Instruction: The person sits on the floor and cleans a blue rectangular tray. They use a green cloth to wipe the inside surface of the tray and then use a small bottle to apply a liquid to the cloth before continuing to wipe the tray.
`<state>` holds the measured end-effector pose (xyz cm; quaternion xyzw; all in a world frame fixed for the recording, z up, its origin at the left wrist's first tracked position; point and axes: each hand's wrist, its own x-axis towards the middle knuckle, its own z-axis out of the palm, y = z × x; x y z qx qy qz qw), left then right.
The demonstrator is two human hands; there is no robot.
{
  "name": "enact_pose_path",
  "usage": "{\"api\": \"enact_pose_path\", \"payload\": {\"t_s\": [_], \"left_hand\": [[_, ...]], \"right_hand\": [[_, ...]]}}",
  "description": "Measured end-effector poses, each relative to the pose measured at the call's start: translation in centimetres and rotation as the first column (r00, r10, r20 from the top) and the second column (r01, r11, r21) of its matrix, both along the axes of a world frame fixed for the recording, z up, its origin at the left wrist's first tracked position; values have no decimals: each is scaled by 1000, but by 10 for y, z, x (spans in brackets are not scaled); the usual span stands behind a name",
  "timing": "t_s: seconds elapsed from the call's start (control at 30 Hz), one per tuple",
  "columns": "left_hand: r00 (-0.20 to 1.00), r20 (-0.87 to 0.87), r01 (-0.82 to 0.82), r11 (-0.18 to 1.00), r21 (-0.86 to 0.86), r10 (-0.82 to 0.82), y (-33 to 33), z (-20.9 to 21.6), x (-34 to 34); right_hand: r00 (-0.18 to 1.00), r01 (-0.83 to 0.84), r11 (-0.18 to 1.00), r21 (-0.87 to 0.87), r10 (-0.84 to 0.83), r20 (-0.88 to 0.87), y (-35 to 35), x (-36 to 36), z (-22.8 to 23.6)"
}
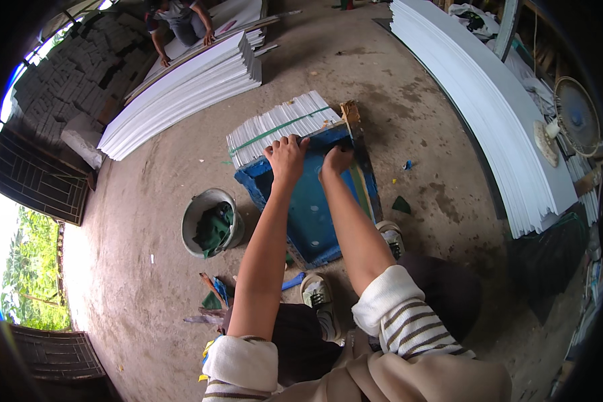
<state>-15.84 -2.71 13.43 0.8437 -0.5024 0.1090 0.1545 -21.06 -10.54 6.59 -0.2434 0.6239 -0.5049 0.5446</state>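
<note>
A blue box-like tray (323,251) with raised sides lies on the floor in front of me. At its far end stands a bundle of thin white strips (273,131), tied with a green strap (300,122). My left hand (287,157) is closed over the tray's far wall, its fingers bent toward the white bundle. In the tray's far right corner my right hand (337,160) is curled shut, close to the wall. What its fingers hold, if anything, is hidden. Along the tray's right side runs a wooden edge (352,115).
A grey bucket (188,228) with green scraps stands left of the tray. Long white sheets (181,92) are stacked at the far left, beside a crouching person (179,25). More white sheets (476,107) and a fan (575,115) stand at the right. Scraps (214,301) lie near my feet.
</note>
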Motion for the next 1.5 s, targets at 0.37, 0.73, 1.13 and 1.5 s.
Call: {"api": "enact_pose_path", "payload": {"t_s": [0.37, 0.73, 1.13, 1.5], "left_hand": [[1000, 5, -1, 1000, -3, 1, 4, 1, 0], [1000, -12, 7, 999, -33, -8, 3, 1, -4], [1000, 9, 7, 999, -39, -6, 0, 0, -5], [999, 31, -10, 999, -32, 11, 3, -1, -5]], "right_hand": [[814, 288, 955, 77, -286, 506, 15, -1, 28], [975, 115, 993, -35, -119, -186, 4, -6, 25], [960, 197, 945, 261, -240, 145, 0, -11, 68], [992, -68, 991, 118, 80, -102, 7, -28, 57]]}}
